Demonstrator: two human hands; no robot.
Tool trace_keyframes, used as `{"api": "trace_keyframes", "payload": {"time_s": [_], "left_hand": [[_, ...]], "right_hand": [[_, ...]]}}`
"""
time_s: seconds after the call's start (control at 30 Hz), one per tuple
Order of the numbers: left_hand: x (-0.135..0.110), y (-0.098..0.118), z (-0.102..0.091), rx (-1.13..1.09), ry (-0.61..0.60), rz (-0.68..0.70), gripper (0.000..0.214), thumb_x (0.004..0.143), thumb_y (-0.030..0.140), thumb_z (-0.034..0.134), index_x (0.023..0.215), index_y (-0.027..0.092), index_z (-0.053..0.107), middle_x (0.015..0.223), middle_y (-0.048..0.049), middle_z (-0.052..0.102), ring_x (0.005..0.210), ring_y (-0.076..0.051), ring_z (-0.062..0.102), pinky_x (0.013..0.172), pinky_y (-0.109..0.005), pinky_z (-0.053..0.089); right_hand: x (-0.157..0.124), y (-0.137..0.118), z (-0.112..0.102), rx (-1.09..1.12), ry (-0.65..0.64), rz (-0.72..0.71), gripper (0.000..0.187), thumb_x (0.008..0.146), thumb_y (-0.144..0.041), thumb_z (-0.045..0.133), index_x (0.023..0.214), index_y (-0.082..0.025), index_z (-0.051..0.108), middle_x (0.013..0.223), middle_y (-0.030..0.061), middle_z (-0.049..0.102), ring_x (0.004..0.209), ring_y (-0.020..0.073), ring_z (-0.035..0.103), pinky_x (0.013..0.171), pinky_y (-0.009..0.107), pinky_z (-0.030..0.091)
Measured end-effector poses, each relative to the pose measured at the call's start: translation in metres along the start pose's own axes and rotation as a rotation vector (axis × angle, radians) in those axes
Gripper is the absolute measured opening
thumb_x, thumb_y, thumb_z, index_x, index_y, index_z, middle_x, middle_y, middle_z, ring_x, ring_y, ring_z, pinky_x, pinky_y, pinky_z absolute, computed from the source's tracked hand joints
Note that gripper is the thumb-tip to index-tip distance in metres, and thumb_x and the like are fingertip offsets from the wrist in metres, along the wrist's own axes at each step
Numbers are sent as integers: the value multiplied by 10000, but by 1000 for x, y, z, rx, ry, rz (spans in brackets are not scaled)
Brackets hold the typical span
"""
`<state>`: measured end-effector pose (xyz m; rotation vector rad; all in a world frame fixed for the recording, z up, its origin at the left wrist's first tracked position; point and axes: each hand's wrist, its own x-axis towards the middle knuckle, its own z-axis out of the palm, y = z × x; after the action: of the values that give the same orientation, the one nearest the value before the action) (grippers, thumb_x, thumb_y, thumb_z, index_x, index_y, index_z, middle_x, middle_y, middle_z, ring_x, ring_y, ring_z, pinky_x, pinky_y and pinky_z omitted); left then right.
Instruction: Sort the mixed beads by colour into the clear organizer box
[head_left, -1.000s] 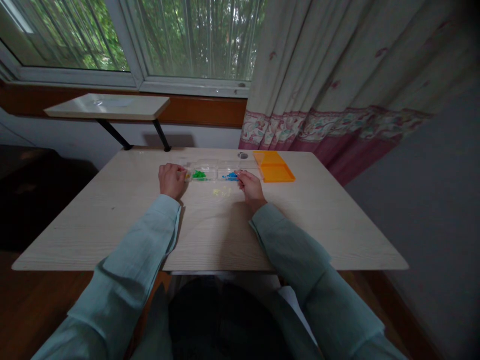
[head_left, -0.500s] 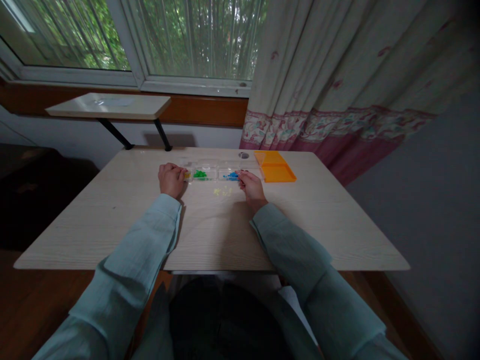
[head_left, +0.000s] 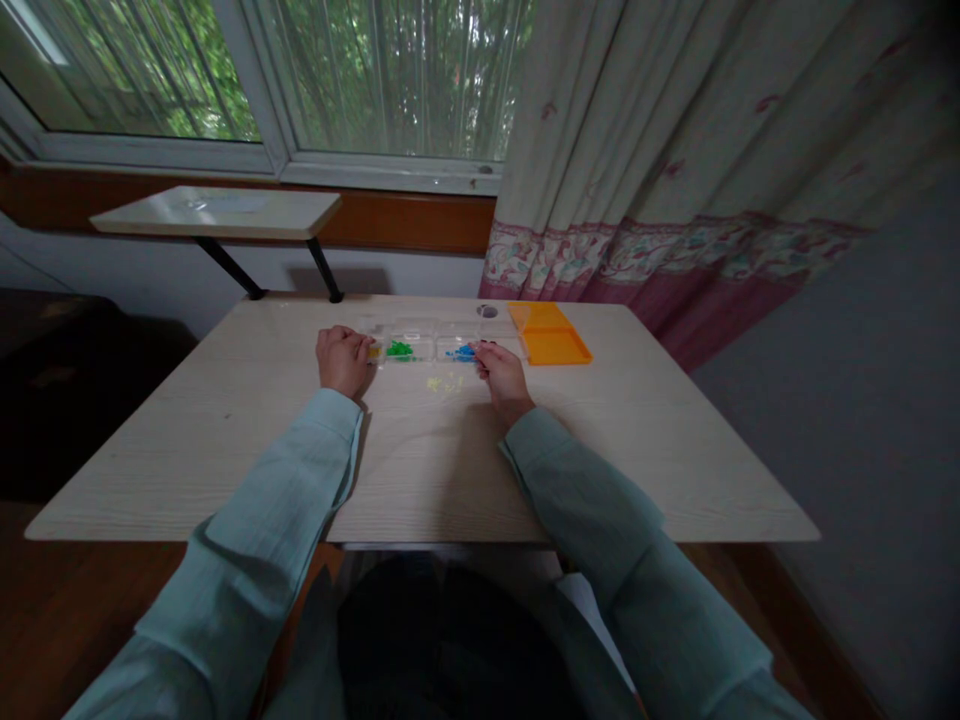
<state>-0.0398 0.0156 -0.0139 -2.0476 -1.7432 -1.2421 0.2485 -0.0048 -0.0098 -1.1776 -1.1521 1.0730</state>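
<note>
Clear lidded plastic boxes (head_left: 437, 345) stand in a row near the back of the table. One compartment has small green pieces (head_left: 400, 350), another small blue pieces (head_left: 460, 353), and a few yellow-orange pieces (head_left: 374, 352) show at the left end. My left hand (head_left: 344, 360) is at that left end, fingers curled together by the yellow-orange pieces. Beside the blue pieces, my right hand (head_left: 501, 371) is closed in a pinch. Whatever either set of fingertips holds is too small or hidden. Small pale yellow pieces (head_left: 444, 383) lie scattered on the table between my hands.
An open orange plastic case (head_left: 559, 345) lies right of the clear boxes. Behind them is a round cable hole (head_left: 487, 311). A raised shelf (head_left: 225, 212) on black legs stands at the back left. The curtain (head_left: 637, 230) hangs just behind the table (head_left: 420, 480).
Almost nothing differs. My right fingertips have shifted very slightly by the blue pieces, while my left hand stays in place.
</note>
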Motion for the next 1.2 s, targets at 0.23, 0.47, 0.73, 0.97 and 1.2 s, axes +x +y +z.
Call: {"api": "trace_keyframes", "payload": {"time_s": [0.23,0.47,0.73,0.97,1.2], "left_hand": [[-5,28,-2,-95,-82,144,258,914,363,521,883,197,716,895,-81,582,964,-241,484,886,-435,385],[-18,64,0,-183,-324,352,229,874,354,565,1011,240,709,951,-75,597,991,-246,494,906,-428,398],[-21,72,-1,-179,-487,443,301,833,438,624,1058,249,687,998,-81,599,1017,-265,490,912,-431,390],[-22,70,1,-201,-510,466,223,838,392,618,987,243,690,986,-71,599,1017,-256,494,922,-423,391],[-23,69,4,-227,-502,485,147,855,313,587,886,228,703,954,-68,608,988,-240,495,901,-414,391]], "right_hand": [[0,5,1,-211,-104,-134,331,717,-489,657,805,-181,738,726,15,660,670,131,534,649,264,422],[-8,4,4,-634,-333,-352,162,802,-226,607,841,-194,761,827,58,661,822,174,554,766,300,445],[-6,5,2,-765,-383,-394,205,817,-147,579,874,-193,770,824,60,666,839,187,559,796,321,437],[-5,6,2,-750,-381,-388,206,807,-148,584,863,-194,777,795,50,655,804,178,546,780,317,431],[-7,4,3,-713,-379,-373,180,798,-146,605,828,-203,773,772,36,633,772,162,533,769,311,428]]}}
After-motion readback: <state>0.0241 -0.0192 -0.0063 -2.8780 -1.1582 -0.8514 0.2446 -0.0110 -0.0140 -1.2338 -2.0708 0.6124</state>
